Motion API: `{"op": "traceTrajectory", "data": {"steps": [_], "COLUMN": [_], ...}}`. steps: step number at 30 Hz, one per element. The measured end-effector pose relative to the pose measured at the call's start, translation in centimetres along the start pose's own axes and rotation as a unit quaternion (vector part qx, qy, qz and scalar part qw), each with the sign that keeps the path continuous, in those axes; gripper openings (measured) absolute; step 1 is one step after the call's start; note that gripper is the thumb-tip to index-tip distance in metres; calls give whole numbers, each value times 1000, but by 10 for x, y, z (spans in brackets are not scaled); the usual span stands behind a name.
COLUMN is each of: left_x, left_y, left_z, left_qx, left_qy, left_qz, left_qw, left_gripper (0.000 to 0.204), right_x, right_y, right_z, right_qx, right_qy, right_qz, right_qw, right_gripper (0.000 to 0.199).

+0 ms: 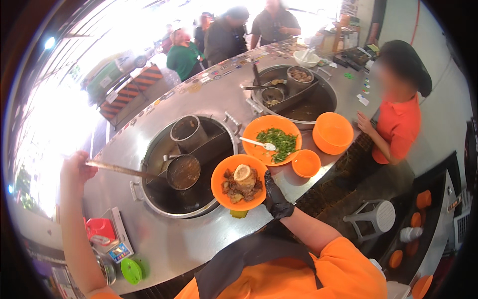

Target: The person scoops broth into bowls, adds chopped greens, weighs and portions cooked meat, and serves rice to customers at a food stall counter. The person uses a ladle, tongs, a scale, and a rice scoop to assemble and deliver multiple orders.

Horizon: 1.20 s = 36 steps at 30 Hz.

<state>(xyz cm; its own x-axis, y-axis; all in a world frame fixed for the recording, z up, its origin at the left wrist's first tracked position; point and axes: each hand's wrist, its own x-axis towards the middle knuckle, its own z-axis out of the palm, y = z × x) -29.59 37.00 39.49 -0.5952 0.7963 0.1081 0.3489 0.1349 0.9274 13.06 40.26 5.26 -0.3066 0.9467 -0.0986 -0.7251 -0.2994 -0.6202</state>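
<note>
My left hand (78, 170), bare, is closed round the end of a long wooden-looking handle. That handle belongs to a ladle (183, 172) whose round bowl holds brown broth above the near round pot (144, 188). In my right hand (277, 197), which wears a black glove, is an orange bowl (221, 198) gripped by its right side. Chunks of brown meat (254, 189) and a piece with a round pale bone (243, 173) fill the bowl. The bowl is beside the pot's right rim, and my fingers beneath it are hidden.
An orange plate (254, 122) of chopped greens with a white spoon lies beyond my right hand, next to orange bowls (332, 130). A second pot (331, 107) sits farther back. A scale (122, 234) stands near left. A person in orange-red (403, 122) stands right; others are across the counter.
</note>
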Motion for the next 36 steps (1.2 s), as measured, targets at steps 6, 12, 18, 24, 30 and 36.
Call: {"op": "traceTrajectory", "data": {"steps": [6,12,18,24,30,36], "left_x": [1,-2,-7,-6,-11,-16], "left_y": [-4,-3,-2,-3,-1,0], "left_z": [2,4,8,9,10,9], "left_qx": [-11,8,3,0,7,6], "left_qy": [-14,16,9,4,2,28], "left_qz": [15,-1,10,17,18,15], "left_qw": [1000,1000,1000,1000,1000,999], "left_gripper": [19,18,17,17,19,20], "right_x": [-2,-6,-8,-9,-10,-12], "right_y": [-1,-5,-7,-7,-8,-10], "right_z": [-2,-2,-6,-7,-8,-9], "right_qx": [32,25,24,26,26,27], "right_qy": [24,24,27,29,30,31], "right_qz": [-7,-6,-5,-2,2,5], "right_qw": [999,999,999,999,999,999], "right_gripper": [45,45,46,46,46,46]}}
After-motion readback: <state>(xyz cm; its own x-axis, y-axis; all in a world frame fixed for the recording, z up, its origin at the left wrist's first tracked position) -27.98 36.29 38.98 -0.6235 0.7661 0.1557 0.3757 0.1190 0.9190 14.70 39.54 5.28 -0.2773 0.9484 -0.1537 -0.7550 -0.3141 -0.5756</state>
